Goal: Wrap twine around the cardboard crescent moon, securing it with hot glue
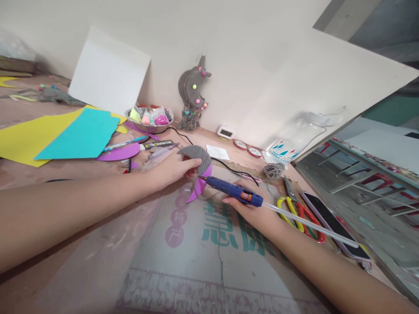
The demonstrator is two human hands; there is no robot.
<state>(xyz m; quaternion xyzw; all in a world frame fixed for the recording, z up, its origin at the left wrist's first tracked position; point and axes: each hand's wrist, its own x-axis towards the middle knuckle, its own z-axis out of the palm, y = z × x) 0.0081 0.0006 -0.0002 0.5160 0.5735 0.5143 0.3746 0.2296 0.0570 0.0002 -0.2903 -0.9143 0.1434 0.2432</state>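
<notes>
My left hand is pinched closed on the grey crescent, thumb and fingers gripping its edge, at the middle of the surface. My right hand is wrapped tight around the blue glue gun, nozzle right at the purple piece under the crescent. Scissors and a phone lie just beside my right hand
</notes>
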